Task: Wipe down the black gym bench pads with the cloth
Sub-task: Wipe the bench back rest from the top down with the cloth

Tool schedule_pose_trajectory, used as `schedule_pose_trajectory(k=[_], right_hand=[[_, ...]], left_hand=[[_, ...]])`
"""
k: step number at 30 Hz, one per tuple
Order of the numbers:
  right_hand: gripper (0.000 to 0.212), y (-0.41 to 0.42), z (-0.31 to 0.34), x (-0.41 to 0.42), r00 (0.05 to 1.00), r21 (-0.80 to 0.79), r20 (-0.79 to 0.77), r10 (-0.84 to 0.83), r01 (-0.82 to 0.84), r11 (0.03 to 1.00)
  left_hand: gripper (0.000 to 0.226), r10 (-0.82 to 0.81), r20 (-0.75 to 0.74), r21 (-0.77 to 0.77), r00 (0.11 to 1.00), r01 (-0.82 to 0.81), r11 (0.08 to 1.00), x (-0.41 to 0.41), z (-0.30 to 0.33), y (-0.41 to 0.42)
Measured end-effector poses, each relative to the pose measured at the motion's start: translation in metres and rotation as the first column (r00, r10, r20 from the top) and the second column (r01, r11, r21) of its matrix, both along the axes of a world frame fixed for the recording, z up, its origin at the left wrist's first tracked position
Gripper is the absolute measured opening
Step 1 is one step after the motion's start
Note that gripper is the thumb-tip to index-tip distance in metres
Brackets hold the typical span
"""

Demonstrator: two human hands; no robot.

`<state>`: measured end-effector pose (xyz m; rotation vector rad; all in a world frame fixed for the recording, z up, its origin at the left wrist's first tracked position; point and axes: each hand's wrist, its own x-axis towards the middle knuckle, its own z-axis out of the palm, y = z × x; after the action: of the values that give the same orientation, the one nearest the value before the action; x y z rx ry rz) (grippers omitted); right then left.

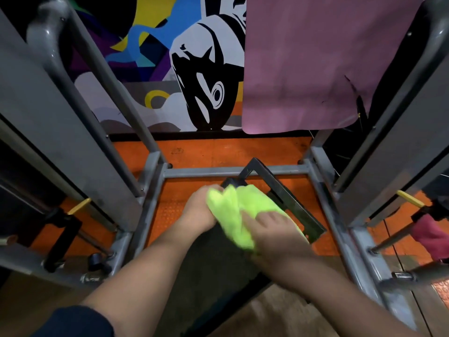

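Dark sleeve at the lower left edge of the frame sits closest to the lens, and from it the left forearm runs up toward the centre. Both hands meet there over the black bench pad, which reaches from the bottom centre up to the middle of the frame and looks matte and dull.

Bunched between the hands, at centre frame, lies the bright green cloth, over the far end of the pad. On the cloth's left side, the left hand has its fingers curled into the fabric, gripping a gathered edge. Lying on the cloth's right side is the right hand, its fingers laid close together and flat on top, pressing the fabric down; motion blur softens them, so the thumb's place cannot be told.

Just beyond the cloth a black angled bracket juts toward the right. A grey steel frame boxes the scene, with orange flooring inside it. A pink mat hangs at upper right, beside a painted mural.

As a judgement, wiping is under way at the pad's far end. No streaks or damp sheen show on the near stretch, so whether it has been done is unclear. Other pads lie out of view.
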<state>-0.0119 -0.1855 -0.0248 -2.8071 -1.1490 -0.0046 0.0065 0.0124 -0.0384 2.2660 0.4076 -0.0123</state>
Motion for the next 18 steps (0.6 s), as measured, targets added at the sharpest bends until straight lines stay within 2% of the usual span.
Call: schedule_pose_trajectory(k=[1,3,6,8,11,13,15,18], right_hand=[[0.079,0.003,-0.011,-0.005,1.000,-0.088,0.014,0.024,-0.023,0.996],[0.069,0.012,-0.020,-0.007,0.999,-0.164,0.014,-0.036,0.037,0.986],[0.090,0.033,-0.016,-0.004,0.998,-0.233,-0.017,-0.068,0.062,0.971],[0.088,0.038,-0.021,-0.006,0.999,-0.332,-0.013,-0.044,0.037,0.942],[0.074,0.036,-0.018,-0.016,0.999,-0.351,0.040,0.009,0.006,0.936],[0.065,0.044,-0.013,-0.014,0.997,-0.322,0.076,-0.029,0.052,0.945],[0.047,0.056,-0.016,-0.011,0.994,-0.305,0.103,-0.033,0.063,0.950],[0.017,0.055,-0.036,-0.025,0.991,-0.267,0.123,0.042,-0.008,0.964]], left_hand=[[0.025,0.012,-0.025,-0.014,1.000,-0.012,1.000,-0.003,-0.003,0.003],[0.028,0.018,-0.055,-0.008,0.998,-0.019,1.000,-0.009,-0.011,0.011],[0.029,0.015,-0.047,-0.045,0.999,-0.017,0.999,-0.014,-0.020,0.021],[0.028,0.017,-0.030,-0.052,0.999,-0.018,0.998,-0.018,-0.024,0.026],[0.029,-0.015,-0.020,-0.005,1.000,0.015,1.000,-0.024,-0.030,0.037],[0.029,-0.030,-0.017,0.022,0.999,0.031,0.999,-0.028,-0.033,0.046],[0.029,-0.035,-0.017,0.030,0.999,0.036,0.999,-0.030,-0.040,0.054],[0.029,-0.044,-0.029,0.075,0.999,0.046,0.996,-0.035,-0.055,0.064]])
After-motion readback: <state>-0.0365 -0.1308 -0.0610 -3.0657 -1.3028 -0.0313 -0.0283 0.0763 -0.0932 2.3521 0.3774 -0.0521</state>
